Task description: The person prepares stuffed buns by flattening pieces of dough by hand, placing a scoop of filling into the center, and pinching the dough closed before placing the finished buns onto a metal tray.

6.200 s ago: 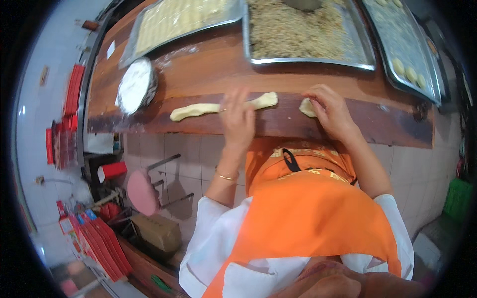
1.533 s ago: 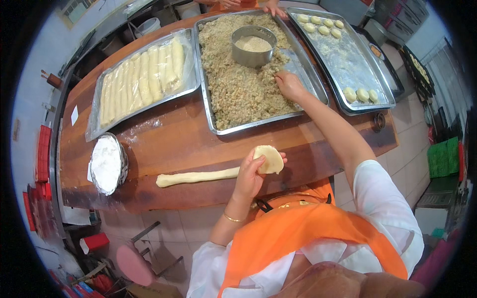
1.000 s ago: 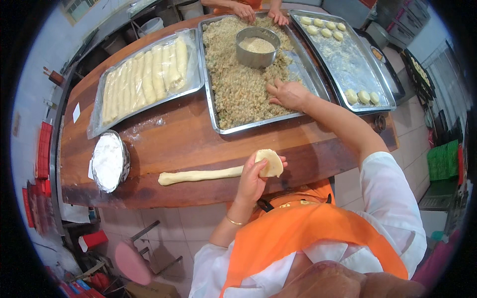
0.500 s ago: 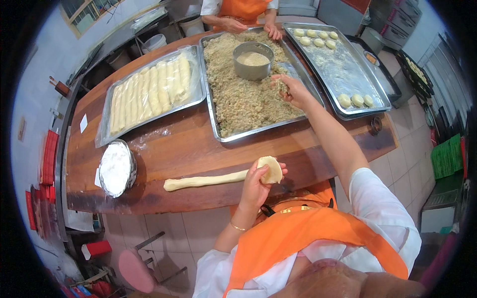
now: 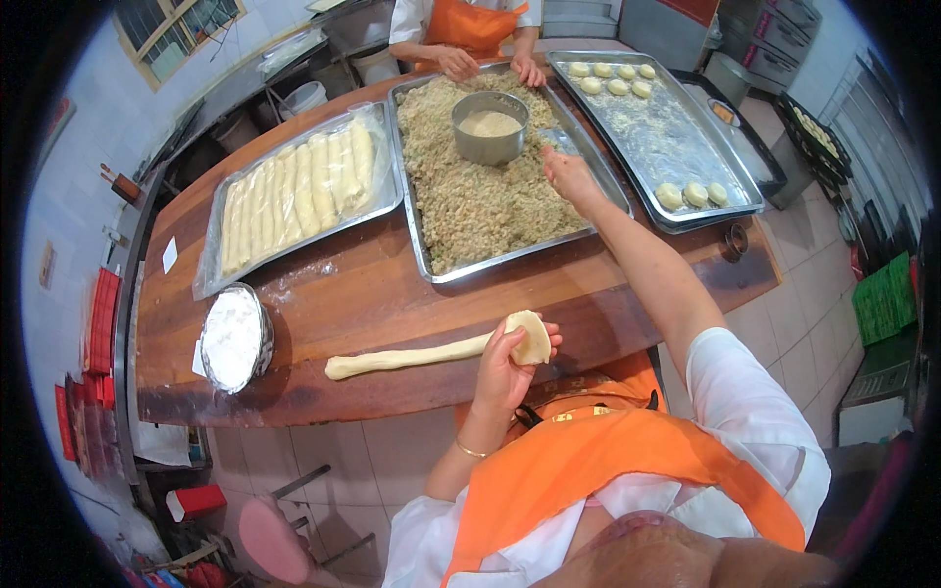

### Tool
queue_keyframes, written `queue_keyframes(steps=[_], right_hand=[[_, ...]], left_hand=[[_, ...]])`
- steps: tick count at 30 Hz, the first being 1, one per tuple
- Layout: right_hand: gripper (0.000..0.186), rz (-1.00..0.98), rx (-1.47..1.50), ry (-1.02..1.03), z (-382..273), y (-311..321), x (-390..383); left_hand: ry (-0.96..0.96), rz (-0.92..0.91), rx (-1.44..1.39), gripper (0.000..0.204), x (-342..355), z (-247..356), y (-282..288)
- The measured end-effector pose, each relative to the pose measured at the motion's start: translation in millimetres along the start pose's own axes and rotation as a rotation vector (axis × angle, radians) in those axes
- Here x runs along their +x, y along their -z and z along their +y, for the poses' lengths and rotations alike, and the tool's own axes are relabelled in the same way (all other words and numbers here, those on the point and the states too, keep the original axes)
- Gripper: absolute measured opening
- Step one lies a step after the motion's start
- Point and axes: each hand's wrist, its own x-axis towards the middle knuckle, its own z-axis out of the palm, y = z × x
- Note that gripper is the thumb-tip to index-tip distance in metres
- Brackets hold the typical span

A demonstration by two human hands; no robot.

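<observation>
My left hand holds a flattened round of pale dough in its curled fingers, above the front of the table. Beside it a long dough rope lies on the wood. My right hand reaches over the large tray of crumbly filling, just right of the metal ring, which has pale grains in it. Its fingers are curled; I cannot make out what is between them.
On the wooden table are dough rolls under plastic, a bowl of white powder and a tray with dough rounds. A co-worker's hands are at the filling tray's far edge. A pink stool stands below left.
From both hands working dough on the table, my left now holds a round and my right is in the filling tray, its fingers more curled than a second ago. The view has tilted up.
</observation>
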Motion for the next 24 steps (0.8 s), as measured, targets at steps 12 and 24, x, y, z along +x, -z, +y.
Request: queue_keyframes(steps=[12, 24], right_hand=[[0.044, -0.103, 0.972, -0.419, -16, 2, -12], [0.035, -0.110, 0.434, -0.208, -6, 7, -7]], left_hand=[[-0.001, 0.010, -0.090, 0.030, 4, -4, 5], [-0.009, 0.083, -0.105, 0.032, 16, 9, 10]])
